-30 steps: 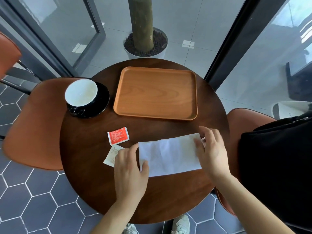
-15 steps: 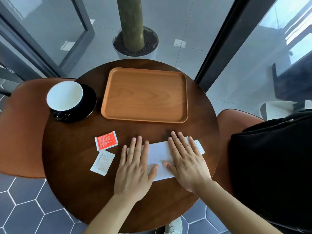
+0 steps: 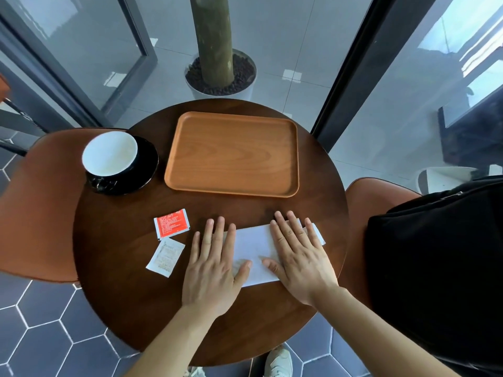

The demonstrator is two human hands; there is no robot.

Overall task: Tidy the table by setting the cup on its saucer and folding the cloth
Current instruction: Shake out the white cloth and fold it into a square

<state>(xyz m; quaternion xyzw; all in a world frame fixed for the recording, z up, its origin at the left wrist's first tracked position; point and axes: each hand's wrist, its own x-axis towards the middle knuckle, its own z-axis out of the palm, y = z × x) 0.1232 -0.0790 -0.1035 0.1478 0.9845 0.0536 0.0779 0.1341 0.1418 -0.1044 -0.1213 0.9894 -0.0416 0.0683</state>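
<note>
A white cloth (image 3: 254,247) lies folded into a narrow strip on the round dark wooden table (image 3: 122,268), near its front edge. My left hand (image 3: 213,265) lies flat with fingers spread on the strip's left end. My right hand (image 3: 299,257) presses flat on its right part, and only a small corner of cloth shows beyond the fingers. A black cup with a white inside (image 3: 110,155) stands on its black saucer (image 3: 148,165) at the table's far left.
An empty wooden tray (image 3: 234,155) sits at the back middle. A red sachet (image 3: 171,223) and a white sachet (image 3: 164,257) lie left of the cloth. Orange chairs (image 3: 35,213) flank the table. A black bag (image 3: 435,268) rests on the right chair.
The cloth went from a wide sheet held by its ends to a narrower folded strip. Both hands now lie flat on it; since half a second ago they have barely moved.
</note>
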